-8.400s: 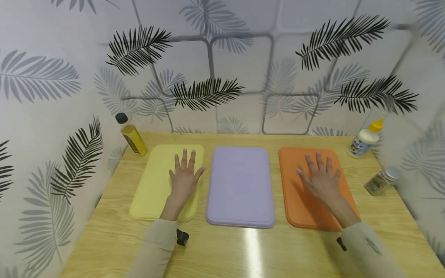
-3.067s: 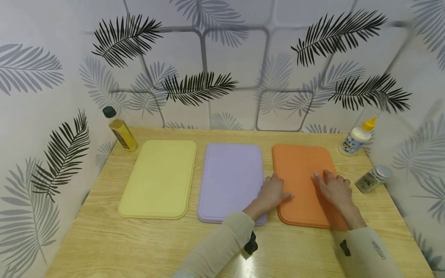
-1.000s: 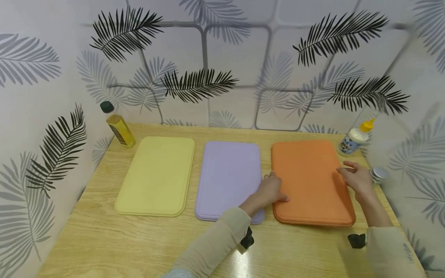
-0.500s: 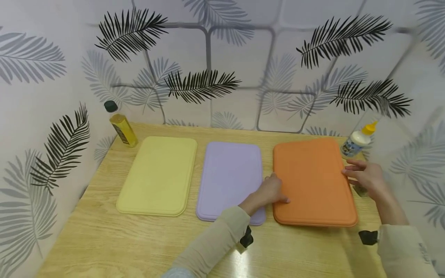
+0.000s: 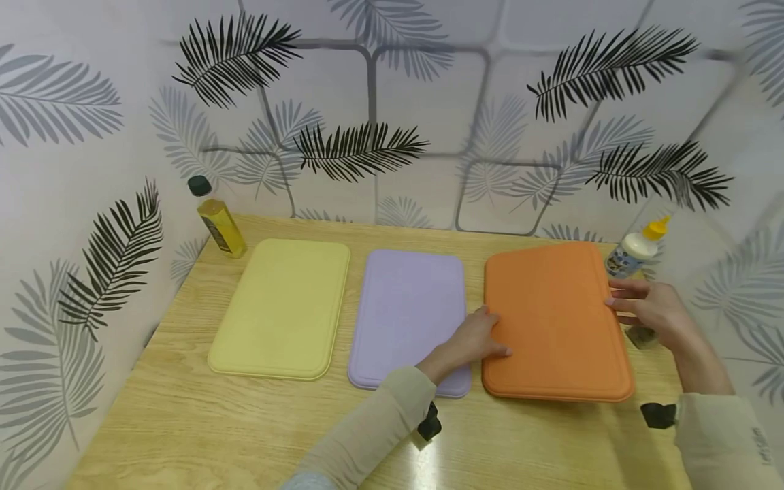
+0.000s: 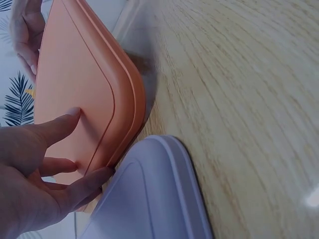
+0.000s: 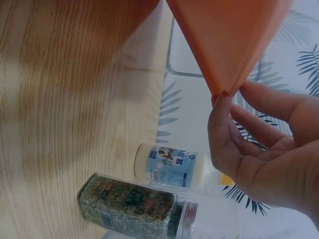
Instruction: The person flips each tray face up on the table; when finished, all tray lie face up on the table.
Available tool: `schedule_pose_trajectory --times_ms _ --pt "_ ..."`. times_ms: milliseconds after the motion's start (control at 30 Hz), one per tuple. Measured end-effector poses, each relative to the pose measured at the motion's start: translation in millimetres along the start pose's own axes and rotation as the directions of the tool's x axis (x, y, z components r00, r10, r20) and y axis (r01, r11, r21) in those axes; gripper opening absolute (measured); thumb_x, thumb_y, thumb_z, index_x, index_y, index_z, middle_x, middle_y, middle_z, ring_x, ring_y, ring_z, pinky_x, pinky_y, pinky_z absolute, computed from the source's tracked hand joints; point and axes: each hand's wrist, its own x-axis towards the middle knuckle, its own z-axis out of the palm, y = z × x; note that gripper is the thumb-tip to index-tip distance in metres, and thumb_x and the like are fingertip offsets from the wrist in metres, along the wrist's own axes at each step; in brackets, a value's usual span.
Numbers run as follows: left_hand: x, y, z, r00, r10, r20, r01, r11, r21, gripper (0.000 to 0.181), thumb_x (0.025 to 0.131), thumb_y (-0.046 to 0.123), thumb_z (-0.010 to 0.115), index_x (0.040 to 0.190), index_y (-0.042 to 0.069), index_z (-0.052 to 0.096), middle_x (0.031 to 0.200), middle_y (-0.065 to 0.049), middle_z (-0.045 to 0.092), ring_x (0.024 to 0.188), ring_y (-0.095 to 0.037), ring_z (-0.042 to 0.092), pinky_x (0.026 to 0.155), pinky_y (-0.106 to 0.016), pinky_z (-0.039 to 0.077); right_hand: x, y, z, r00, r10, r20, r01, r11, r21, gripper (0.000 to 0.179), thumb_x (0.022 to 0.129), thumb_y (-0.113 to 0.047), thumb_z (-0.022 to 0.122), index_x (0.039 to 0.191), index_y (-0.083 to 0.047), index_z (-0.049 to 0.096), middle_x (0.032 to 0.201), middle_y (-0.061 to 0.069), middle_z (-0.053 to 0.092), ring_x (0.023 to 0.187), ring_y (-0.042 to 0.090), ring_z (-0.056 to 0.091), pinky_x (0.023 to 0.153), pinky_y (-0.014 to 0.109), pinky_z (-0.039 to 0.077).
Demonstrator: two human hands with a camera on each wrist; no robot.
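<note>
An orange board (image 5: 551,327), flat and rectangular with rounded corners, tilts with its right side raised off the table. My right hand (image 5: 655,309) pinches its right edge; the right wrist view shows the fingertips (image 7: 222,107) on the rim and part of the board's underside. At the left edge my left hand (image 5: 474,337) holds the board, thumb on the top face and fingers along the side, as the left wrist view shows. Beside that hand lies a similar purple board (image 5: 407,313), which the left forearm partly covers.
A yellow board (image 5: 282,306) lies at the left, with an oil bottle (image 5: 222,228) behind it. A white glue bottle (image 5: 633,252) with a yellow nozzle stands at the back right. A jar of dried herbs (image 7: 129,204) is partly behind my right hand in the head view.
Both hands lay spread over the yellow and orange boards. My left hand has since crossed to the orange board's left edge; my right hand has moved to its right edge and raised it.
</note>
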Motion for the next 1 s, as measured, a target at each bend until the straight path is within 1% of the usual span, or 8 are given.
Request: schedule_pose_trajectory --times_ms 133,367,567,633,733,867,933,1000 --pt "-2.4 0.9 -1.8 1.000 0.001 -0.008 -0.002 1.000 -0.021 0.068 0.084 0.041 0.073 0.139 0.008 0.051 0.149 -0.018 0.038 0.132 -0.025 0.044 0.108 -0.025 0.036 -0.8 -1.3 -2.4 1.000 -0.008 0.019 0.008 1.000 -0.003 0.063 0.096 -0.020 0.062 0.143 0.012 0.034 0.089 -0.023 0.062 0.080 -0.005 0.064 0.073 0.030 0.058" --pt "-4.7 0.2 0.2 1.000 0.000 -0.018 -0.002 0.997 -0.073 0.066 0.086 0.041 0.071 0.140 0.008 0.051 0.149 -0.018 0.038 0.133 -0.025 0.042 0.108 -0.025 0.035 -3.4 -9.9 -4.4 1.000 -0.011 0.025 0.011 1.000 -0.006 0.064 0.095 -0.017 0.063 0.143 0.011 0.032 0.095 -0.004 0.060 0.080 0.001 0.066 0.075 0.032 0.058" --pt "-4.2 0.7 3.9 0.998 0.015 -0.069 -0.019 0.998 -0.062 0.055 0.096 0.043 0.055 0.137 0.007 0.053 0.145 -0.017 0.045 0.132 -0.025 0.044 0.108 -0.027 0.036 -8.0 -21.3 -5.8 1.000 -0.001 0.023 0.000 0.999 0.048 0.065 0.093 -0.018 0.066 0.142 0.010 0.035 0.090 -0.012 0.062 0.081 0.001 0.066 0.075 0.032 0.058" --pt "-4.0 1.8 4.3 0.997 0.006 -0.073 -0.011 0.998 -0.068 0.053 0.099 0.043 0.050 0.138 0.008 0.053 0.144 -0.015 0.045 0.132 -0.024 0.044 0.108 -0.027 0.036 -9.8 -24.3 -6.7 1.000 0.003 0.028 -0.006 0.996 0.088 0.063 0.092 -0.018 0.067 0.143 0.006 0.038 0.090 -0.012 0.063 0.083 0.002 0.067 0.076 0.032 0.058" --pt "-3.8 2.8 4.4 0.997 -0.001 -0.080 -0.005 0.997 -0.073 0.052 0.100 0.044 0.046 0.138 0.008 0.053 0.144 -0.014 0.046 0.132 -0.022 0.044 0.108 -0.027 0.036 -12.3 -26.5 -7.7 0.999 -0.008 0.050 -0.002 0.980 0.198 0.055 0.090 -0.016 0.069 0.140 -0.009 0.047 0.093 -0.009 0.062 0.085 0.005 0.067 0.075 0.032 0.058" --pt "-3.3 2.8 4.4 0.996 0.004 -0.086 -0.011 0.997 -0.078 0.052 0.101 0.044 0.045 0.137 0.007 0.054 0.142 -0.012 0.049 0.131 -0.021 0.045 0.108 -0.026 0.036 -14.8 -26.8 -7.9 0.997 -0.031 0.077 0.003 0.942 0.336 0.041 0.087 -0.009 0.071 0.122 -0.028 0.060 0.094 -0.007 0.063 0.085 0.006 0.068 0.071 0.031 0.059" --pt "-3.6 2.7 4.7 0.996 0.011 -0.084 -0.018 0.996 -0.089 0.052 0.101 0.043 0.044 0.137 0.007 0.054 0.141 -0.011 0.050 0.131 -0.020 0.046 0.108 -0.026 0.036 -15.6 -27.9 -7.3 0.996 -0.036 0.077 0.005 0.928 0.371 0.039 0.087 -0.006 0.070 0.117 -0.031 0.062 0.092 -0.006 0.063 0.084 0.007 0.067 0.069 0.030 0.059" --pt "-4.1 2.6 5.2 0.996 0.020 -0.083 -0.028 0.994 -0.102 0.051 0.101 0.042 0.044 0.136 0.006 0.054 0.140 -0.011 0.051 0.130 -0.019 0.046 0.107 -0.025 0.036 -16.0 -29.8 -6.8 0.997 -0.047 0.069 0.015 0.915 0.403 0.040 0.087 -0.004 0.070 0.116 -0.031 0.063 0.090 -0.005 0.063 0.083 0.007 0.068 0.068 0.030 0.059"
